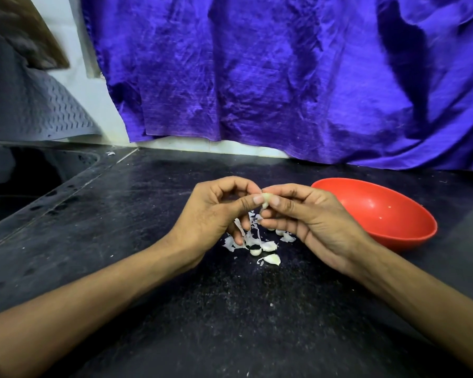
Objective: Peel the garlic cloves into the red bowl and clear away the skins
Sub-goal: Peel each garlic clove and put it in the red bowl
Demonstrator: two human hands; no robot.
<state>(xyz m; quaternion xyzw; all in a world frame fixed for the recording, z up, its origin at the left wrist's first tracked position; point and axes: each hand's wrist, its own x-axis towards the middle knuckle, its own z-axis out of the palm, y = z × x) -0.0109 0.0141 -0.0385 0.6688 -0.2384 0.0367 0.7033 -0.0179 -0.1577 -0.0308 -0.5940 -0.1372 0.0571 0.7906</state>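
Note:
Both hands meet above the black counter, pinching one pale garlic clove [265, 199] between their fingertips. My left hand [216, 214] pinches it from the left and my right hand [306, 216] from the right. Strips of white skin [247, 231] hang and lie just under the fingers. On the counter below lie a few loose cloves [269, 245] and a curled skin piece [271, 259]. The red bowl [410, 233] stands to the right of my right hand; only tiny white specks show inside it.
A sink [25, 181] is sunk into the counter at the far left. A wrinkled purple cloth [284, 77] hangs over the back wall, down to the counter's rear edge. A grey patterned mat [30, 105] leans at the upper left.

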